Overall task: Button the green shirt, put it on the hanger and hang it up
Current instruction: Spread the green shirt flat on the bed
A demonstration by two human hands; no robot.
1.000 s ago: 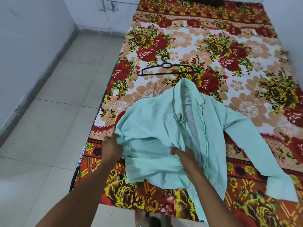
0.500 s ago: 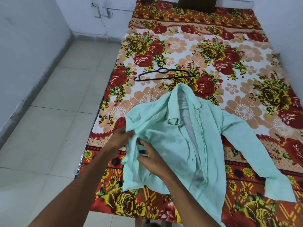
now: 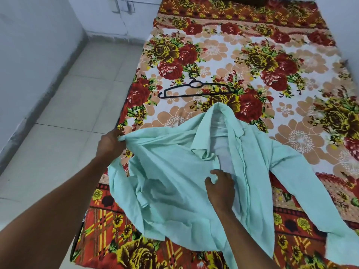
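Note:
The pale green shirt (image 3: 174,171) lies front up and unbuttoned on the flowered bedsheet (image 3: 291,123), collar pointing away from me, its right sleeve stretched toward the lower right. My left hand (image 3: 110,144) grips the shirt's left shoulder or sleeve fabric at the bed's left edge and holds it pulled out sideways. My right hand (image 3: 220,188) rests on the left front panel near the placket, fingers curled onto the cloth edge. A black plastic hanger (image 3: 194,90) lies flat on the sheet just beyond the collar.
The bed fills the right side of the view, with a white wall along its right side. Pale floor tiles (image 3: 77,113) and a white wall are to the left. A dark object sits at the bed's far end.
My left hand has pulled the shirt's left side outward to the bed edge, spreading the bunched panel. My right hand moved right, from the left side to the placket.

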